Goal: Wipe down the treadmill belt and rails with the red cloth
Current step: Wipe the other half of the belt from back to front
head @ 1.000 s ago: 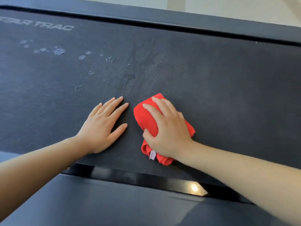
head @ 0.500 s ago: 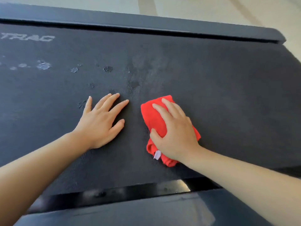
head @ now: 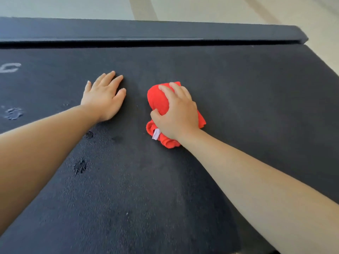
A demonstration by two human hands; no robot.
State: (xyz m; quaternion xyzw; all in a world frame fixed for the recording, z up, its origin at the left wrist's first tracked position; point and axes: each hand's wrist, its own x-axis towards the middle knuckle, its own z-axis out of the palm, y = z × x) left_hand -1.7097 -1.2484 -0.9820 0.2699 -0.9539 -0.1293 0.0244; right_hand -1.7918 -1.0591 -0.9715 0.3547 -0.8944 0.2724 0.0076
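Mostly under the curled right hand [head: 178,114], red cloth [head: 158,102]; left hand [head: 103,99] flat on belt [head: 256,107].

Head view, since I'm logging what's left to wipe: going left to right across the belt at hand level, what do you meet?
A wet splotch → left hand, flat on the treadmill belt → red cloth, gripped by the right hand → bare belt out to its right edge.

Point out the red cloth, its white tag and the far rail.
Bunched red cloth [head: 157,101], head view, uncovered left fold.
Small white fabric tag [head: 156,134], head view, its middle.
Dark far side rail [head: 146,29], head view, its flat top.
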